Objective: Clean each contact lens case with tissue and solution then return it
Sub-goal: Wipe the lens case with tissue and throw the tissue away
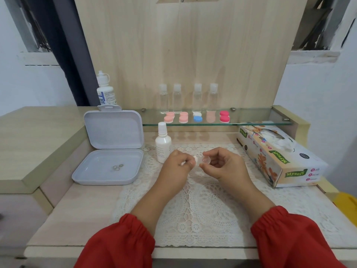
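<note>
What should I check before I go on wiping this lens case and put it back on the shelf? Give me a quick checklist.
1. Lens case piece gripped: ok, the right hand pinches the clear piece.
2. Tissue ready: ok, the left hand holds a small white tissue wad beside the case.
3. Solution within reach: ok, the white bottle stands upright just left of the hands.
4. Bottle cap: on, so no spill risk.
5. Free place on the glass shelf: ok, a gap shows between the blue-and-white case and the red case.
6. Case clean and dry: cannot tell.
</note>
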Action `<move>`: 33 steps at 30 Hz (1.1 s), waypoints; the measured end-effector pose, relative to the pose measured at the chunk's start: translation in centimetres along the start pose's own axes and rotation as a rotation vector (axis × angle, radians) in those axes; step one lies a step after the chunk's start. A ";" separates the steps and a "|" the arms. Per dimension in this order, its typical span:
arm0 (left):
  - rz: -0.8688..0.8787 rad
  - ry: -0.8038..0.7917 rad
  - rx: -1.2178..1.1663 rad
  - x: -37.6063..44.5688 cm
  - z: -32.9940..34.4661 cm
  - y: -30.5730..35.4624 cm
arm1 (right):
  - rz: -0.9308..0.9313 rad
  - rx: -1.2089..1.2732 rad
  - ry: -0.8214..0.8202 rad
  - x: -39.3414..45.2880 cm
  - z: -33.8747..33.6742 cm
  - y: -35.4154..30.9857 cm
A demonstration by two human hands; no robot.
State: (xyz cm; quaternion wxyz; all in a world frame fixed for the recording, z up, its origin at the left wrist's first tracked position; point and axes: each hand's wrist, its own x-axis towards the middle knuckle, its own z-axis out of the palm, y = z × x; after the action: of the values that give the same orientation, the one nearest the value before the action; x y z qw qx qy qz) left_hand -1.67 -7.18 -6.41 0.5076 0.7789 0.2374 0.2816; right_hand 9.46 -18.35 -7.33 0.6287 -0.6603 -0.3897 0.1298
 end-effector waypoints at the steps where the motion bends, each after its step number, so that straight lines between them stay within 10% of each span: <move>1: -0.072 0.014 -0.138 0.1 -0.3 0.2 | 0.004 0.016 0.002 0.1 0.0 0.0; 6: 0.254 0.399 -0.015 -0.6 -0.8 0.2 | 0.003 0.043 0.040 0.7 -0.1 0.4; 14: 0.356 0.064 0.507 -0.4 0.7 -1.2 | -0.002 -0.006 0.000 0.3 -0.3 0.1; 24: -0.095 0.097 -0.262 -0.3 -0.5 0.2 | -0.005 0.062 -0.006 0.3 -0.2 -0.3; 33: 0.291 0.121 0.236 -0.7 0.6 -0.7 | 0.036 0.061 0.029 0.6 -0.4 0.1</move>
State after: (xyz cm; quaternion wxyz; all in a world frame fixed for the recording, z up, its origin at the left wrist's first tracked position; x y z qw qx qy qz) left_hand -1.82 -7.74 -7.41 0.3515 0.8408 0.1837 0.3684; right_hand 10.12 -18.19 -7.13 0.6518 -0.6495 -0.3643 0.1436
